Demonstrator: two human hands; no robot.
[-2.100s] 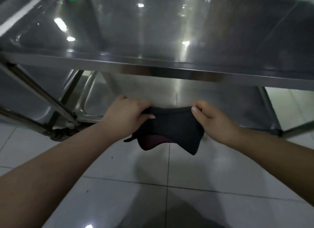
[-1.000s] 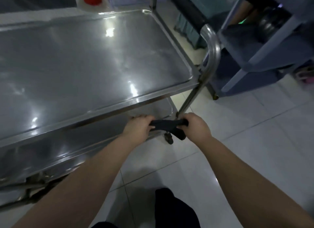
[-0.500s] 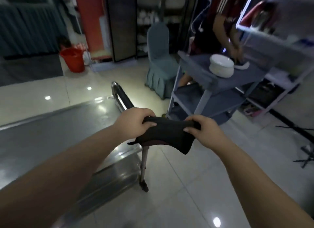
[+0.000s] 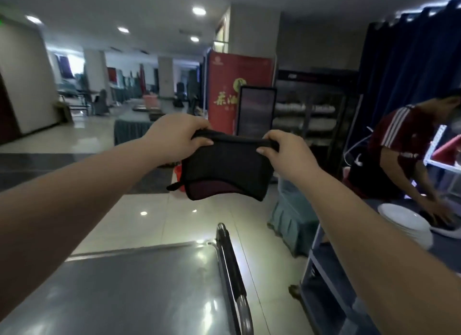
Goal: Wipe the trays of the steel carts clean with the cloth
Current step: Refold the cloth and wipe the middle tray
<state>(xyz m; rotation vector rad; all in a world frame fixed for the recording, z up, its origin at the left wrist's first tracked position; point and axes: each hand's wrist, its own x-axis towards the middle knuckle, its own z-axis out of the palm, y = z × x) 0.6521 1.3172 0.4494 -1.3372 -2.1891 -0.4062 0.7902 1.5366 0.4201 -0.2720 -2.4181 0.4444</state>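
A dark folded cloth (image 4: 225, 169) with a maroon inner side hangs in the air at chest height, stretched between both hands. My left hand (image 4: 178, 136) grips its top left edge and my right hand (image 4: 287, 152) grips its top right edge. Well below the cloth lies the steel cart's top tray (image 4: 124, 289), shiny and bare. The cart's handle bar (image 4: 230, 267) runs along the tray's right side.
A grey plastic cart (image 4: 334, 284) stands right of the steel cart, carrying a stack of white plates (image 4: 406, 223). A person in a red striped shirt (image 4: 404, 150) bends over it. A covered chair (image 4: 289, 220), a red bucket (image 4: 178, 171) and a red banner (image 4: 224, 92) lie ahead.
The view has swung up from the cart's lower shelf to the hall. Both hands have risen with the cloth, still held stretched between them, from beside the cart to above its top tray.
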